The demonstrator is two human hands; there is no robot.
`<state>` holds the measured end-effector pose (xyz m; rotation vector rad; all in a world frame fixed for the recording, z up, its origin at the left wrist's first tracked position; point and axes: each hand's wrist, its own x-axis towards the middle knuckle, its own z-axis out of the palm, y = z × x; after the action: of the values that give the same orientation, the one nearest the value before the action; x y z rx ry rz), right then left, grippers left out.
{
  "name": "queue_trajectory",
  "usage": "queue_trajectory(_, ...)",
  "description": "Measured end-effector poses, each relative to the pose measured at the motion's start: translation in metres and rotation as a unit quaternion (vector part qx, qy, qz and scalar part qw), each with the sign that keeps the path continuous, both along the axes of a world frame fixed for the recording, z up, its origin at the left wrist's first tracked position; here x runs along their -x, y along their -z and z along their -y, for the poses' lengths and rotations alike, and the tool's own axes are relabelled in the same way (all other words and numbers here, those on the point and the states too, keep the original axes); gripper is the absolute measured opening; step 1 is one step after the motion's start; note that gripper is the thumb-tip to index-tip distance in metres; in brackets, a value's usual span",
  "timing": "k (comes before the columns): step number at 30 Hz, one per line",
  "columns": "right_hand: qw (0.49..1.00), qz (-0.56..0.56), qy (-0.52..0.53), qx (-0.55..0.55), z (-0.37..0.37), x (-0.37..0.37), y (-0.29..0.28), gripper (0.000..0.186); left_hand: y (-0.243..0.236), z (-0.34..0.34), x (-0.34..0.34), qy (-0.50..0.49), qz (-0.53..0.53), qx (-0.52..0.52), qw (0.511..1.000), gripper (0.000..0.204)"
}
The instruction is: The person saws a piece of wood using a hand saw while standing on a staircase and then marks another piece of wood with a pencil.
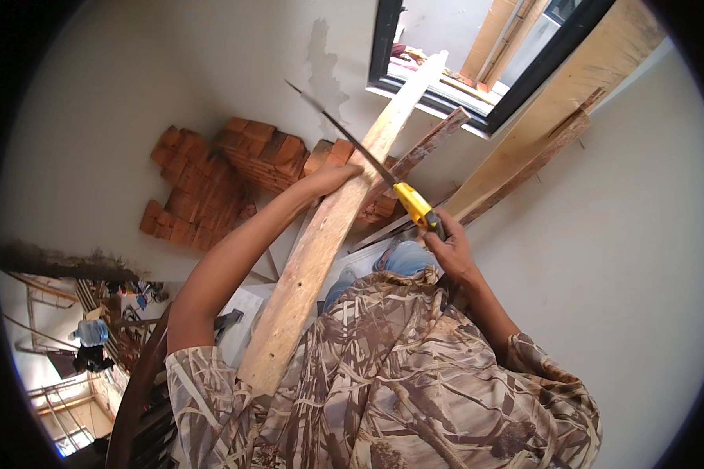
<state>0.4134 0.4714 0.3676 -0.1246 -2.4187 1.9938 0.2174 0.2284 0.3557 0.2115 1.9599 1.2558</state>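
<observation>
A long pale wooden plank (314,244) runs slantwise from beside my left side up to the window opening. My left hand (338,178) grips its left edge, with the fingers partly hidden by the wood. In my right hand (449,244) is a hand saw (413,202) with a yellow and black handle, and my fingers are wrapped round its black end. The dark, narrow saw blade (338,125) lies across the plank just beyond my left hand, its tip pointing to the far left. Whether the teeth touch the wood I cannot tell.
Red bricks (199,187) are stacked along the wall. A black-framed window (493,117) stands ahead at the right, with a rough board (426,144) below it. Wide boards (547,129) lean on the right wall. A blue water jug (93,333) and clutter lie at the lower left.
</observation>
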Motion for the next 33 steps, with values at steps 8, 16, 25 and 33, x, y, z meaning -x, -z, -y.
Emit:
queue_trajectory(8,0.991,0.067,0.013,0.115,-0.030,0.043,0.013,0.035,0.021,-0.043,0.008,-0.044,-0.093,0.009,0.995,0.069)
queue_trajectory(16,0.993,0.019,-0.013,0.120,-0.070,0.078,-0.015,0.038,-0.009,-0.067,0.017,-0.081,-0.120,0.022,0.989,0.085)
queue_trajectory(25,0.988,-0.093,-0.042,0.117,-0.064,0.127,-0.045,0.028,0.038,-0.084,0.020,-0.089,-0.148,0.061,0.983,0.084)
queue_trajectory(33,0.953,-0.217,-0.091,-0.193,0.002,0.118,-0.001,0.067,0.149,0.079,0.048,-0.008,-0.295,0.093,0.951,0.071)
